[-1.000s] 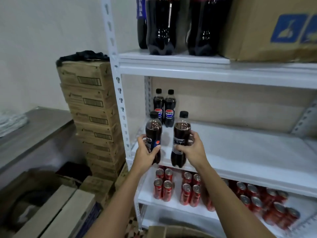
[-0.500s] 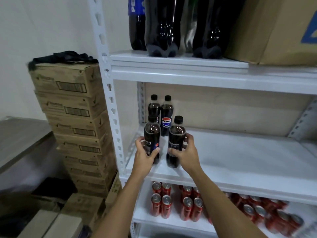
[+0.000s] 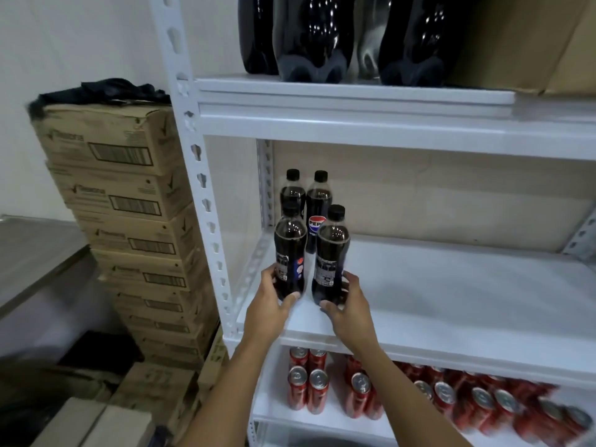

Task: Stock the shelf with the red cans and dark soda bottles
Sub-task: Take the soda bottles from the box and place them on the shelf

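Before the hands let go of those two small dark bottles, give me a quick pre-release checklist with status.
1. Left hand wrapped around the left small dark plastic soda bottle: ok.
2. Right hand wrapped around the right small dark plastic soda bottle: ok.
3. Both held bottles upright, black caps on: ok.
4. Bottle bases fully seated on the white middle shelf board: cannot tell, fingers hide them.
5. Held bottles lined up in front of the two dark bottles at the back: ok.
6. Bare shelf space to the right for more bottles: ok.
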